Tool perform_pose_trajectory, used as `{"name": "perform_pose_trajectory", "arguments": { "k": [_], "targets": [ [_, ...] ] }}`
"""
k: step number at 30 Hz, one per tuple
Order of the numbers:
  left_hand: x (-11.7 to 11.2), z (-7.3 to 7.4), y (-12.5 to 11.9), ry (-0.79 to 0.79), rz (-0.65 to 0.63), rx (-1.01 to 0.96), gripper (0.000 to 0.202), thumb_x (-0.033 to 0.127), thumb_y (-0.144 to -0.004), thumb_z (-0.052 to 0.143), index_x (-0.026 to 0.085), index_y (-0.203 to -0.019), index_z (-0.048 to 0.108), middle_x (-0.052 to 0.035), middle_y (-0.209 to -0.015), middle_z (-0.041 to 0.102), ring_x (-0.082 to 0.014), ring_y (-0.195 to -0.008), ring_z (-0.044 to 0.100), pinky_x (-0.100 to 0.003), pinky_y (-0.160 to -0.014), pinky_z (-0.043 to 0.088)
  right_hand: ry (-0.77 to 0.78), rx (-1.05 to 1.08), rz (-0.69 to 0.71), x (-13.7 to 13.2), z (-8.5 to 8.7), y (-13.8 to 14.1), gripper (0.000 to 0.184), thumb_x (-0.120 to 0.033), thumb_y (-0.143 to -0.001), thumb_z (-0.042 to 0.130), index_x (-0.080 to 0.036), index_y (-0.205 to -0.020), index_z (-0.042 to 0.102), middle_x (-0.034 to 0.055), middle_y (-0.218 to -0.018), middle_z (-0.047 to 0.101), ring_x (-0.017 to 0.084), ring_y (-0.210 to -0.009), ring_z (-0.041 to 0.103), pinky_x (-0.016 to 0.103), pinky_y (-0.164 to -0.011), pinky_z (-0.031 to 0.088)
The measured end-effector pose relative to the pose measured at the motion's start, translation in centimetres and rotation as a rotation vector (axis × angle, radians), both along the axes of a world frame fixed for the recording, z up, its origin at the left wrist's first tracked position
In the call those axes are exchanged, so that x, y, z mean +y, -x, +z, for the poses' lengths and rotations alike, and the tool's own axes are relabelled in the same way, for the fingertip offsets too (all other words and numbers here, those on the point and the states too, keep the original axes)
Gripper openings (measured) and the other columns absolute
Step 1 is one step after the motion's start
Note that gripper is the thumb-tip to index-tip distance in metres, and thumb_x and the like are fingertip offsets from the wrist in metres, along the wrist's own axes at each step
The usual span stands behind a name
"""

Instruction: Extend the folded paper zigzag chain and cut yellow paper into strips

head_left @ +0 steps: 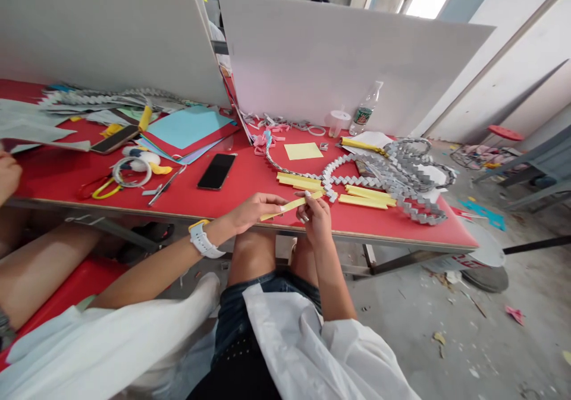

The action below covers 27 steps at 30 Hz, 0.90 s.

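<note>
A narrow yellow paper strip (292,205) is stretched between my hands above the front edge of the red table (250,180). My left hand (255,211) pinches its left end, thumb and fingers closed. At the other end, my right hand (316,212) grips the strip with bent fingers. Just behind lie yellow paper strips (300,181) in a small pile, with more yellow strips (368,197) to the right. A folded grey and white zigzag paper chain (357,180) winds across the table beside them. A yellow paper sheet (304,151) lies further back.
A black phone (217,171), scissors (166,186) and a roll of clear tape (132,171) lie to the left. A plastic bottle (364,111) and a cup (339,124) stand against the white board (312,61). Another person's hand (8,174) is at the far left.
</note>
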<state>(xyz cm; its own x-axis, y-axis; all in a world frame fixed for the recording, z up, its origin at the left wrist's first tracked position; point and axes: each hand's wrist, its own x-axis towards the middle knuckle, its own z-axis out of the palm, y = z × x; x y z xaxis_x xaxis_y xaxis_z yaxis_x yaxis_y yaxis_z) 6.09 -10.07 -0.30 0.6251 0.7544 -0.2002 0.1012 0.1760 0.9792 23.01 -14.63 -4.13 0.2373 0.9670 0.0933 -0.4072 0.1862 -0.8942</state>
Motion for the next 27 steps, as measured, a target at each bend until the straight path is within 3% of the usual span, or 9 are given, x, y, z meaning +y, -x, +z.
{"name": "perform_pose_trajectory", "arguments": {
  "k": [4, 7, 9, 12, 17, 21, 24, 27],
  "targets": [
    [0.1, -0.7, 0.0, -0.132, 0.041, -0.054, 0.036, 0.033, -0.073, 0.072, 0.019, -0.106, 0.07, -0.0065, -0.103, 0.067, -0.0147, -0.084, 0.06, -0.025, -0.071, 0.048, 0.017, 0.071, 0.017, 0.2, -0.1, -0.1, 0.031, -0.042, -0.082, 0.057, -0.016, -0.091, 0.071, -0.0025, -0.054, 0.053, 0.006, -0.04, 0.035, 0.024, -0.042, 0.033],
    [0.2, -1.0, 0.0, -0.233, 0.068, -0.01, 0.033, 0.034, -0.076, 0.069, 0.019, -0.105, 0.068, -0.0012, -0.079, 0.064, -0.0107, -0.067, 0.055, -0.021, -0.06, 0.044, 0.014, 0.095, 0.029, 0.4, -0.5, -0.3, 0.03, -0.041, -0.083, 0.056, -0.016, -0.092, 0.071, -0.0027, -0.055, 0.053, 0.006, -0.041, 0.036, 0.023, -0.043, 0.035],
    [0.6, -1.5, 0.0, -0.322, 0.097, 0.082, 0.029, 0.035, -0.077, 0.068, 0.018, -0.1, 0.068, 0.0035, -0.059, 0.054, -0.0089, -0.052, 0.046, -0.02, -0.05, 0.036, 0.012, 0.089, 0.052, 0.5, -0.9, -0.6, 0.028, -0.04, -0.082, 0.058, -0.016, -0.091, 0.07, -0.003, -0.056, 0.054, 0.007, -0.042, 0.038, 0.023, -0.043, 0.037],
    [1.4, -2.5, 0.0, -0.457, 0.172, 0.182, 0.022, 0.034, -0.076, 0.067, 0.017, -0.092, 0.066, 0.0062, -0.049, 0.046, -0.0085, -0.044, 0.039, -0.02, -0.045, 0.029, 0.028, 0.044, 0.13, 0.5, -1.5, -1.3, 0.024, -0.037, -0.077, 0.064, -0.016, -0.087, 0.07, -0.0011, -0.061, 0.06, 0.008, -0.047, 0.048, 0.023, -0.047, 0.043],
    [1.3, -3.6, -0.3, -0.595, 0.266, 0.178, 0.016, 0.026, -0.075, 0.067, 0.018, -0.088, 0.065, 0.0015, -0.065, 0.059, -0.0112, -0.057, 0.049, -0.021, -0.055, 0.037, 0.065, -0.05, 0.19, 0.5, -2.4, -1.6, 0.031, -0.039, -0.074, 0.071, -0.017, -0.096, 0.071, 0.0012, -0.072, 0.068, 0.011, -0.055, 0.059, 0.026, -0.058, 0.052],
    [0.8, -3.5, -0.8, -0.676, 0.179, 0.119, 0.022, 0.03, -0.08, 0.065, 0.019, -0.099, 0.066, -0.0028, -0.084, 0.067, -0.0131, -0.069, 0.058, -0.024, -0.065, 0.046, 0.084, -0.09, 0.147, 0.7, -2.7, -0.9, 0.033, -0.045, -0.074, 0.07, -0.018, -0.092, 0.071, 0.0003, -0.071, 0.068, 0.012, -0.058, 0.062, 0.028, -0.064, 0.055],
    [1.1, -4.0, -1.3, -0.854, 0.107, 0.066, 0.023, 0.033, -0.086, 0.06, 0.019, -0.102, 0.067, -0.0066, -0.098, 0.066, -0.0143, -0.079, 0.061, -0.026, -0.072, 0.05, 0.103, -0.112, 0.12, 0.8, -2.9, -0.5, 0.03, -0.047, -0.074, 0.068, -0.018, -0.083, 0.07, 0.0006, -0.068, 0.068, 0.014, -0.062, 0.064, 0.029, -0.067, 0.055],
    [1.5, -4.7, -1.8, -1.009, 0.129, 0.081, 0.02, 0.034, -0.086, 0.061, 0.02, -0.096, 0.069, -0.0063, -0.095, 0.06, -0.0151, -0.083, 0.06, -0.028, -0.076, 0.051, 0.113, -0.137, 0.096, 0.8, -3.2, -0.4, 0.028, -0.045, -0.074, 0.068, -0.018, -0.077, 0.069, 0.0006, -0.071, 0.069, 0.014, -0.067, 0.065, 0.027, -0.069, 0.054]
  ]
}}
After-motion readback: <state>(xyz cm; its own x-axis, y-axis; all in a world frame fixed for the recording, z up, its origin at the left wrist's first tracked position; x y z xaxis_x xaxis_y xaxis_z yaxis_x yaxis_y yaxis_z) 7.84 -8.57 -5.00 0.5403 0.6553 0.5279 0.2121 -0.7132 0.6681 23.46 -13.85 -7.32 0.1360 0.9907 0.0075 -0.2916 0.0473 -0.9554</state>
